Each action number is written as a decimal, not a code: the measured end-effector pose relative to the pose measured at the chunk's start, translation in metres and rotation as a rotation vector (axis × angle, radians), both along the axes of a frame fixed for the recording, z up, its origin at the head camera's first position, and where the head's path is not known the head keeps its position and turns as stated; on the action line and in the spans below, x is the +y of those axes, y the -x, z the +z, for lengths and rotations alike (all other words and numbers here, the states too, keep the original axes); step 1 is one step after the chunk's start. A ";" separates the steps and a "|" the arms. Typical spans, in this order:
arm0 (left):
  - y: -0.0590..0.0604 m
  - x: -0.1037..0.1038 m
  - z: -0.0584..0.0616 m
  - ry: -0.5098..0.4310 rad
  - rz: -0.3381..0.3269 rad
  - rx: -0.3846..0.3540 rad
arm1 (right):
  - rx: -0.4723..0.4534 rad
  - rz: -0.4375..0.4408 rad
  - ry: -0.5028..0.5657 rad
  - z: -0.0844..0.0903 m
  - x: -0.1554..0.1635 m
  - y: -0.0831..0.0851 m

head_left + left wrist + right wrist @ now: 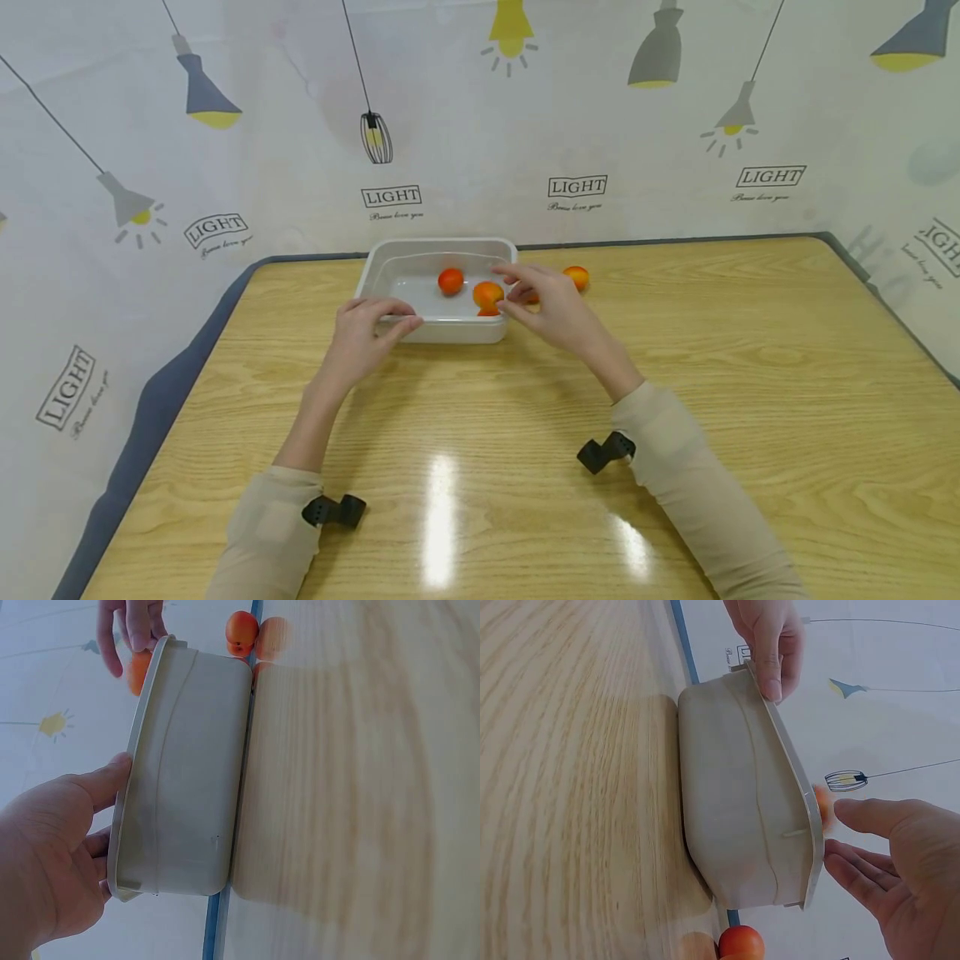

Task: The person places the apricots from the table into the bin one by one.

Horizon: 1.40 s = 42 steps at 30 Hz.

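Observation:
A white plastic bin stands at the table's far edge. My left hand grips its near rim at the left corner, thumb outside and fingers over the edge. Inside lies a round red-orange fruit. At the bin's right end an orange fruit, blurred in the right wrist view, is just below my right hand. The right thumb and fingers are parted around the bin's rim, seemingly off the fruit. Right of the bin sits another orange fruit; one more is mostly hidden behind the right hand.
The wooden table extends toward me and to the right of the bin. Behind it hangs a white wall cloth printed with lamps. Black wrist cameras sit on both sleeves.

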State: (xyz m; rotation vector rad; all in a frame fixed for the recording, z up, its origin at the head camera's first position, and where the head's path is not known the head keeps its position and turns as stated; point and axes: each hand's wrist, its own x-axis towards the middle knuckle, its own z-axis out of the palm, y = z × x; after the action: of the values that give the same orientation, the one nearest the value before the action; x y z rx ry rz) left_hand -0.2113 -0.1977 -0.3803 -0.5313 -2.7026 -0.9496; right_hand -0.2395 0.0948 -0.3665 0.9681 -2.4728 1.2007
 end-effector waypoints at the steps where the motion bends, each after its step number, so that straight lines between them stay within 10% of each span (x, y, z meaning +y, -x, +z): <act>1: 0.000 0.000 0.000 -0.001 -0.001 0.002 | 0.001 0.000 0.000 0.000 0.000 0.000; 42: -0.002 0.001 0.003 -0.001 0.003 -0.027 | -0.111 -0.079 0.005 0.006 0.045 0.014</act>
State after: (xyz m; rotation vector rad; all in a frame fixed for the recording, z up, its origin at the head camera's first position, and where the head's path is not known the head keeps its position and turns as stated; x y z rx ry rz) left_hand -0.2093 -0.1968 -0.3777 -0.5174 -2.7256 -0.9639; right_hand -0.2539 0.1400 -0.3604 0.8149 -2.5656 1.2664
